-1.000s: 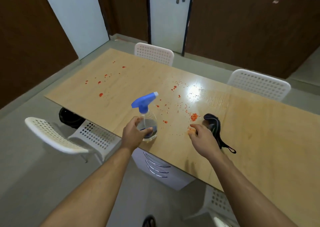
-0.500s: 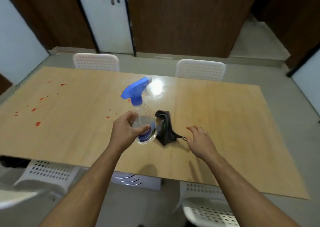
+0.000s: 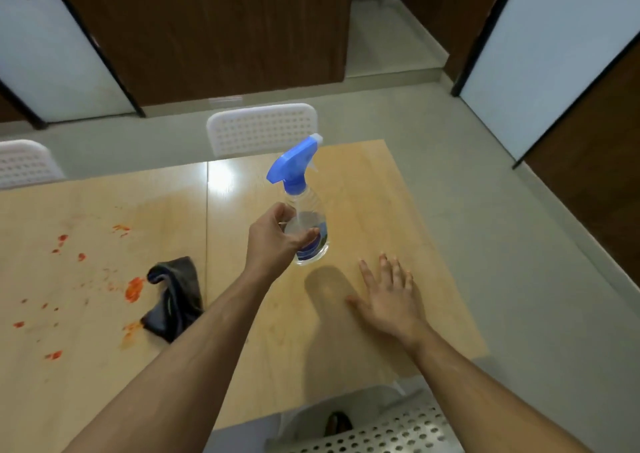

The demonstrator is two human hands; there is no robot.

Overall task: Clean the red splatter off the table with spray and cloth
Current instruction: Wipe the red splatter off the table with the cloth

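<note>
My left hand grips the clear spray bottle with a blue trigger head, held upright above the right part of the wooden table. Flat on the table to the right of the bottle lies my right hand, fingers spread and holding nothing. A dark crumpled cloth lies on the table to the left of my left forearm. Red splatter touches the cloth's left edge, and smaller red spots spread further left across the tabletop.
White perforated chairs stand at the far side, far left and near edge. The table's right edge ends at grey floor. Brown panels and white doors line the walls behind.
The view has swung right. My left hand carried the bottle rightward, away from the cloth and splatter. My right hand moved off the cloth and now lies flat on the table.
</note>
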